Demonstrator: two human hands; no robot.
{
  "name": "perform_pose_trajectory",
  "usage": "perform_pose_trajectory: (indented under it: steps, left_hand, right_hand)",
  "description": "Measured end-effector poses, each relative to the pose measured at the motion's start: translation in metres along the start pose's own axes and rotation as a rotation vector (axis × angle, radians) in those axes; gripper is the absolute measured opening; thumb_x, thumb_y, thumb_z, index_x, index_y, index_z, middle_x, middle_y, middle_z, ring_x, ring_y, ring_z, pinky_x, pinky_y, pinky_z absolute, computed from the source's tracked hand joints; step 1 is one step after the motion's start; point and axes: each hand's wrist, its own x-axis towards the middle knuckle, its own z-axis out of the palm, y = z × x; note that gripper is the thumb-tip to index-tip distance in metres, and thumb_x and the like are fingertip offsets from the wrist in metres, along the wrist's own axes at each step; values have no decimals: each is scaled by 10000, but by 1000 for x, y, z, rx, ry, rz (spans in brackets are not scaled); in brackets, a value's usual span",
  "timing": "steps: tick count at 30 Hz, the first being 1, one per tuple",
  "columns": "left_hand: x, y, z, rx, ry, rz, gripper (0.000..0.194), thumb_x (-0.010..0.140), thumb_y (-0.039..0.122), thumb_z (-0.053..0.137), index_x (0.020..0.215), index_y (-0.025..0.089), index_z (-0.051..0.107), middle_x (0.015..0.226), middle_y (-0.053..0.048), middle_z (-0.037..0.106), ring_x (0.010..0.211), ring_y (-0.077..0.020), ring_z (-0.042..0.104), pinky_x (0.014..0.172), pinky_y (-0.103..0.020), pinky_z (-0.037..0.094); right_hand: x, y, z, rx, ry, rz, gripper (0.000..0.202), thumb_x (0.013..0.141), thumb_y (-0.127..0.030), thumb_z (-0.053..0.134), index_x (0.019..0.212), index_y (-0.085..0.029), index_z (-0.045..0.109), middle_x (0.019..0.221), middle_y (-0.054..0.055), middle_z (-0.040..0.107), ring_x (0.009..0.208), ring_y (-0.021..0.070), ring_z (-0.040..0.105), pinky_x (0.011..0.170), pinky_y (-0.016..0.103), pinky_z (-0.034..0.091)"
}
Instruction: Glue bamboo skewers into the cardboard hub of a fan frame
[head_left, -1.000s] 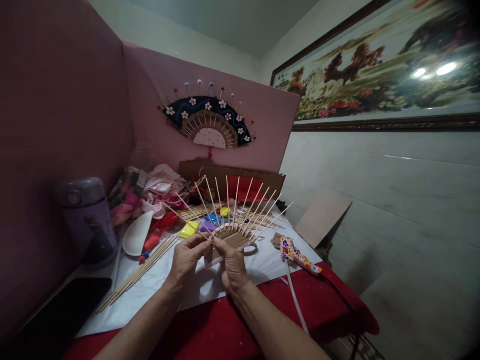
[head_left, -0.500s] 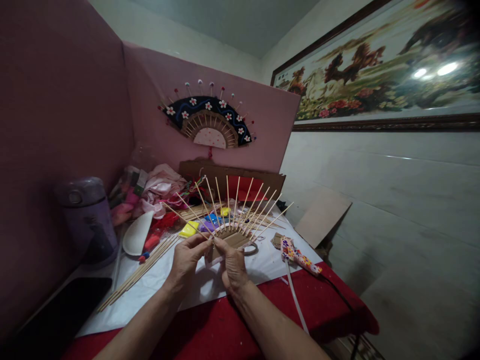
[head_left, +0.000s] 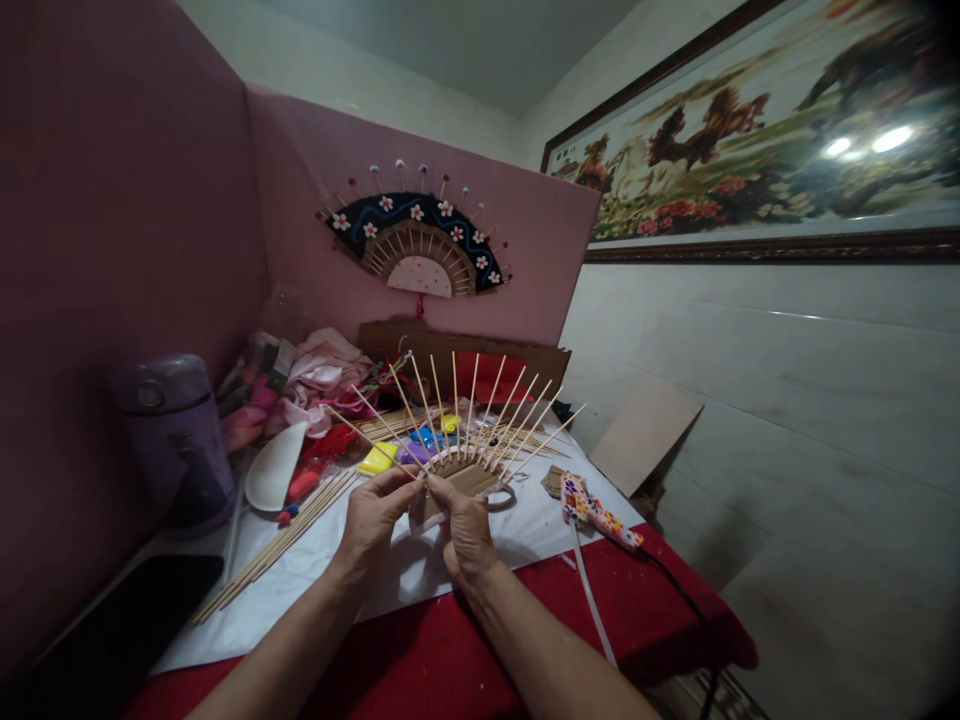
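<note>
Both hands meet above the white sheet on the red-covered worktop [head_left: 480,650]. The left hand [head_left: 373,525] and right hand [head_left: 466,535] pinch, with closed fingers, the lower edge of a half-round cardboard fan frame with thin bamboo skewers splayed upward [head_left: 461,450] (the fingertips nearly touch each other at its base). The frame is held upright just over the sheet. A flower-patterned glue gun [head_left: 596,512] lies just right of the hands; loose bamboo skewers [head_left: 285,540] lie to the left.
</note>
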Motion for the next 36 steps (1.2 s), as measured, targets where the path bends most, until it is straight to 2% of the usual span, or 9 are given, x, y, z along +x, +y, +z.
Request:
perform_pose_trajectory:
  steps: [4, 8, 14, 17, 24, 31, 36]
  left_hand:
    - [1, -1, 0, -16, -4, -22, 155, 573, 223, 734, 702, 143, 705, 665, -11, 642, 613, -119, 541, 624, -236, 407]
    - [1, -2, -1, -26, 11, -30, 176, 554, 217, 744, 708, 140, 707, 667, -12, 644, 623, -119, 543, 634, -235, 406]
    - [2, -2, -2, -21, 17, -28, 188, 540, 224, 749, 701, 137, 708, 675, -19, 653, 630, -128, 545, 634, -240, 406]
    - [2, -1, -2, -14, 4, -23, 178, 557, 224, 740, 709, 138, 707, 678, -19, 653, 638, -130, 548, 639, -242, 406]
    - [3, -3, -2, -17, 22, -26, 177, 553, 211, 745, 705, 131, 704, 684, -16, 648, 648, -127, 548, 653, -242, 405]
    - [3, -3, -2, -7, 23, -23, 177, 547, 216, 749, 690, 124, 703, 667, -15, 638, 623, -123, 538, 621, -238, 402]
    - [4, -5, -3, -10, 20, -42, 193, 558, 223, 745, 728, 139, 706, 650, -6, 635, 610, -117, 538, 617, -235, 401]
  right_hand:
    - [0, 0, 0, 9, 24, 13, 601, 483, -95, 748, 1054, -117, 562, 881, 57, 673, 736, 182, 637, 711, 320, 533]
    - [0, -1, 1, 7, 36, 25, 589, 484, -93, 751, 1044, -116, 570, 860, 48, 678, 729, 174, 640, 690, 293, 533]
    - [1, 1, -2, 27, 10, 25, 587, 510, -87, 741, 1067, -135, 561, 872, 26, 680, 748, 155, 643, 774, 294, 518]
    - [1, 1, -3, 34, 14, 19, 605, 503, -81, 745, 1075, -139, 556, 882, 27, 678, 719, 150, 641, 765, 300, 520]
    - [0, 0, 0, 30, 24, 19, 589, 488, -73, 750, 1046, -132, 570, 897, 37, 675, 685, 142, 635, 699, 279, 528]
    - [-1, -1, -1, 14, -2, 34, 499, 516, -87, 737, 992, -121, 592, 856, 31, 675, 707, 143, 638, 758, 295, 519]
    - [-1, -2, 0, 20, 6, 47, 532, 514, -83, 735, 1022, -124, 580, 850, 31, 675, 726, 150, 638, 774, 312, 517]
